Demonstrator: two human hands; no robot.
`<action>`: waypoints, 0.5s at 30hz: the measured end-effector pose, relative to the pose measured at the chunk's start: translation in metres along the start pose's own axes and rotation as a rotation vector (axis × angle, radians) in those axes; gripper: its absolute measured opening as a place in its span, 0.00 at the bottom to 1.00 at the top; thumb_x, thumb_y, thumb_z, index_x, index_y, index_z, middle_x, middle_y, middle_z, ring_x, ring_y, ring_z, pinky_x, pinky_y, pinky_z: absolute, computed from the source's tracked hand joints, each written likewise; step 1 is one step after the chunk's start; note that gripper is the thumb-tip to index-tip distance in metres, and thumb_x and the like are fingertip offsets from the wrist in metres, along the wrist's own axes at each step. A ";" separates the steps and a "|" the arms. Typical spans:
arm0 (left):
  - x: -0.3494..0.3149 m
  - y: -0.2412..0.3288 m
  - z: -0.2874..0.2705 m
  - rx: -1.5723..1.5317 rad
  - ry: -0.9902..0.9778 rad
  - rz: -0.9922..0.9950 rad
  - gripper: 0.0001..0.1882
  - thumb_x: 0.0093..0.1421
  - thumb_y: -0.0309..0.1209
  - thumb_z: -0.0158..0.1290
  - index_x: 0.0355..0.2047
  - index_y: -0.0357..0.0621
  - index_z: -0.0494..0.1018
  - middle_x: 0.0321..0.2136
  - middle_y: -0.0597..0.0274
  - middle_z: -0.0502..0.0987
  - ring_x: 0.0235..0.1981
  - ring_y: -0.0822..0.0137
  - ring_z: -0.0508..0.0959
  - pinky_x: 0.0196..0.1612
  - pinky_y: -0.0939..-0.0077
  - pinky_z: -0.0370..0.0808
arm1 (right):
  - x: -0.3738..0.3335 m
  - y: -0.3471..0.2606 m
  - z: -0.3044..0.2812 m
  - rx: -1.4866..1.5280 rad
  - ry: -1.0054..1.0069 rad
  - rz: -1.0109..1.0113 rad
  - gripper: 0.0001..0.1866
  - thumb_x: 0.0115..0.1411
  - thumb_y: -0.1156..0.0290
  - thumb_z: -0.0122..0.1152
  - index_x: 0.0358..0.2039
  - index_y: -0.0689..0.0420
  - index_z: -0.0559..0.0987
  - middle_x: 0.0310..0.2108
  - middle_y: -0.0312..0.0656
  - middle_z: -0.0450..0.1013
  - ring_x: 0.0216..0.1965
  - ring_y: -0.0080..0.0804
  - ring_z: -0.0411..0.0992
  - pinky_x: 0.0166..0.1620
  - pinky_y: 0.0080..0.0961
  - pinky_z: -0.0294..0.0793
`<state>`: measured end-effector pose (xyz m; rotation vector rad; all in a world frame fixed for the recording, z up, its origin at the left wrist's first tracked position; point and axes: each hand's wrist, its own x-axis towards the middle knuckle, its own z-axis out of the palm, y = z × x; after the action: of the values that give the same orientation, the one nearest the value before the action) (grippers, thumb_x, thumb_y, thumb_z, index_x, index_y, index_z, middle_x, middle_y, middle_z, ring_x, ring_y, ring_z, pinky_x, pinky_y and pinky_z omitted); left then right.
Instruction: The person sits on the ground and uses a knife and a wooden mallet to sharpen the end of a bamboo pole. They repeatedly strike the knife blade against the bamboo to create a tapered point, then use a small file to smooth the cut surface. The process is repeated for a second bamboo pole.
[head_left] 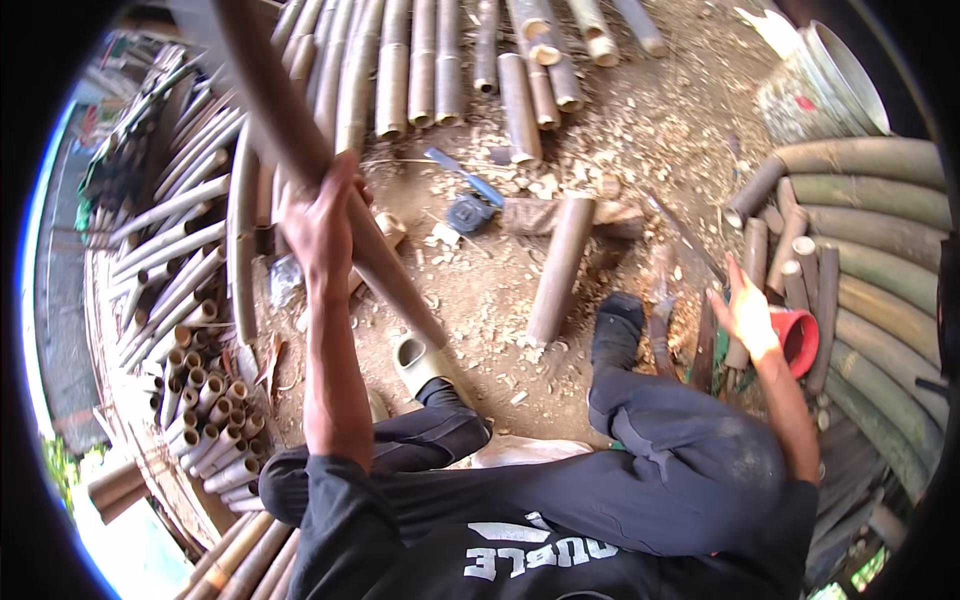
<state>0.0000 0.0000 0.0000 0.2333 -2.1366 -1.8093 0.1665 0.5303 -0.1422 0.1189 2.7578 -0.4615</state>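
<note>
My left hand (322,222) is closed around a long brown bamboo pole (390,270). The pole slants from the upper left down toward the ground by a pale clog (418,362) on my foot; its upper part is blurred. My right hand (748,312) is open with fingers apart, in front of a red container (795,338). Close to its fingertips ends a long thin dark tool, blade-like in shape (688,236); I see no grip on it. Between my feet a short bamboo piece (562,270) leans on a wooden block (620,220).
Bamboo poles (420,70) lie in rows ahead, with stacked cut tubes (210,410) at left and thick green bamboo (880,240) at right. A dirty white bucket (815,90) lies at far right. A black and blue tool (470,212) sits among wood chips.
</note>
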 end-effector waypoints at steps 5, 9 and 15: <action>0.031 -0.104 -0.049 0.764 -0.196 -0.140 0.28 0.53 0.48 0.64 0.40 0.36 0.70 0.24 0.56 0.78 0.19 0.72 0.76 0.21 0.73 0.79 | 0.058 -0.086 0.100 0.212 0.493 -0.154 0.46 0.54 0.79 0.56 0.70 0.62 0.44 0.59 0.64 0.58 0.58 0.61 0.63 0.60 0.42 0.66; 0.008 -0.161 -0.038 0.833 -0.248 -0.474 0.31 0.55 0.48 0.62 0.46 0.34 0.70 0.35 0.48 0.78 0.30 0.62 0.79 0.36 0.60 0.80 | 0.101 -0.124 0.141 0.395 0.507 -0.106 0.49 0.52 0.80 0.59 0.70 0.60 0.44 0.66 0.60 0.52 0.67 0.58 0.53 0.68 0.41 0.54; 0.013 -0.263 -0.042 0.982 0.071 0.012 0.30 0.60 0.46 0.54 0.51 0.31 0.69 0.52 0.38 0.66 0.54 0.44 0.67 0.60 0.52 0.64 | 0.110 -0.126 0.164 0.422 0.461 0.004 0.48 0.49 0.82 0.62 0.69 0.59 0.49 0.55 0.60 0.62 0.56 0.58 0.64 0.58 0.43 0.65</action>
<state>-0.0199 -0.0901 -0.2498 0.4841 -2.7657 -0.5860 0.0980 0.3599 -0.2879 0.3738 3.0479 -1.1368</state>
